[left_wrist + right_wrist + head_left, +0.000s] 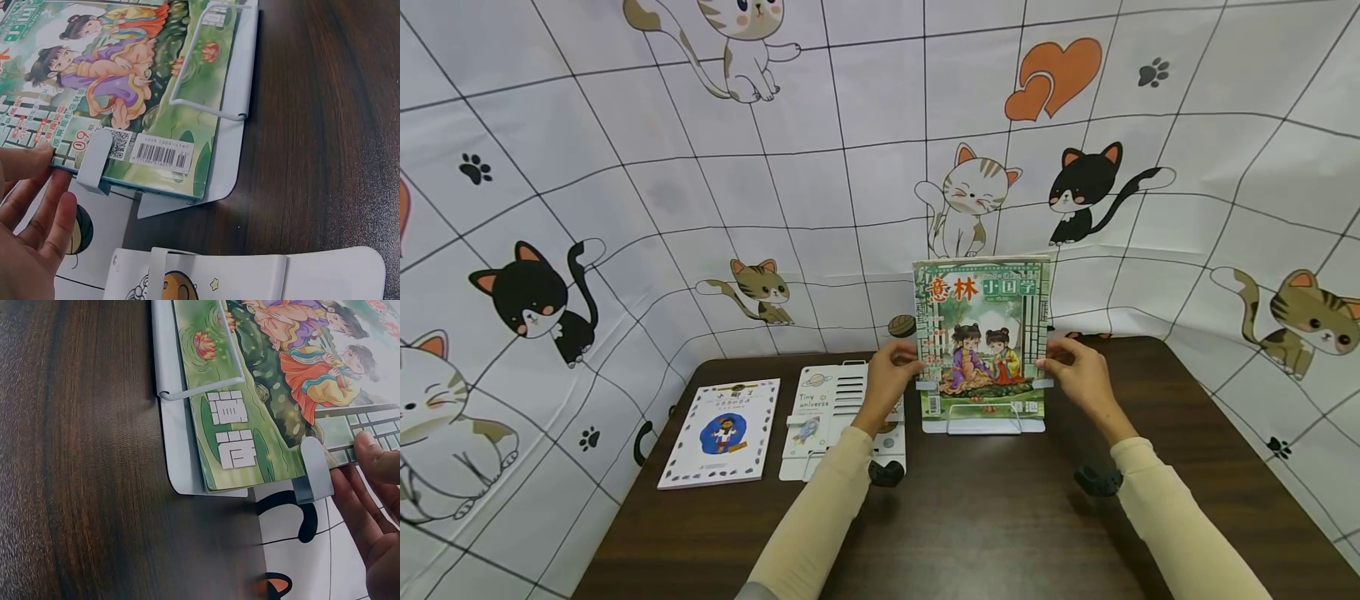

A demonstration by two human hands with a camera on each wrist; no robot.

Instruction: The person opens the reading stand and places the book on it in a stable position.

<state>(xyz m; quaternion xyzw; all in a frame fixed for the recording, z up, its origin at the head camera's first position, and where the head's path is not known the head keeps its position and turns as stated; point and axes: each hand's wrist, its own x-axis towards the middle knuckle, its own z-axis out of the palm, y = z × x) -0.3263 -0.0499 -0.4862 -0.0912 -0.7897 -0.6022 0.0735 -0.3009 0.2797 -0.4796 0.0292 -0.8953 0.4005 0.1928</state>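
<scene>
On the table (970,517), left to right, sit a booklet (721,435), one bookstand (829,421), then a second bookstand (1032,426) holding a magazine (983,333).

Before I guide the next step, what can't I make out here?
Head: part of white "Tiny universe" stand, behind left hand and cream sleeve.
Head: fine print on the white paper booklet, too small.
Left wrist: top of green rectangular magazine, cut by frame edge.
Right wrist: right hand, cut by right edge.

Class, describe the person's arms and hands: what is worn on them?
The left sleeve and right sleeve are long and pale yellow. A dark, rounded device shows near each cuff. The left hand and right hand are ungloved.
</scene>
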